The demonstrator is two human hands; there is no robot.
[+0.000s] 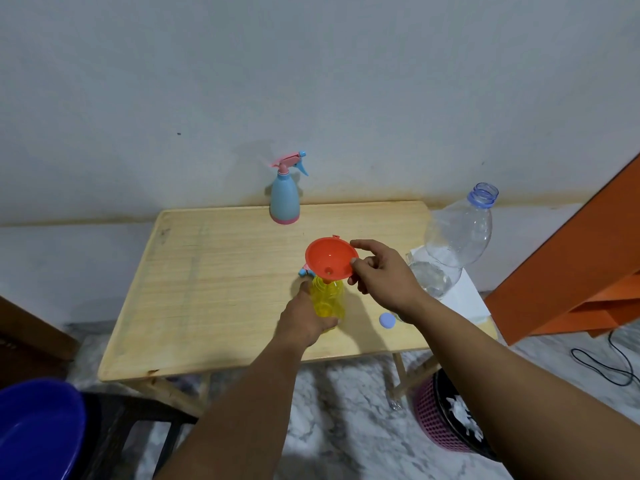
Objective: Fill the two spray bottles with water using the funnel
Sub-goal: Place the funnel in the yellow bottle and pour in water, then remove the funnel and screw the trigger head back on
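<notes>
A pale wooden folding table [214, 271] stands against a grey-white wall, over a marbled floor, and the work is gathered toward its near right side. The person's left hand [304, 320] is wrapped round the lower body of the yellow spray bottle [328, 299], apparently to keep the light, uncapped bottle from tipping while it is fitted. The right hand [382, 271] pinches the rim of the orange funnel [331, 258] between thumb and fingers; its spout sits at the bottle's mouth, slightly tilted, so it seems to be in the course of being seated. Just right of the hands stands a large clear water bottle [453, 244], open, within easy reach for pouring, its blue cap [387, 320] lying on the table nearby. A spray head [304, 271] peeks out behind the funnel. The blue spray bottle [284, 195] waits at the far edge, head still on, likely next in turn.
</notes>
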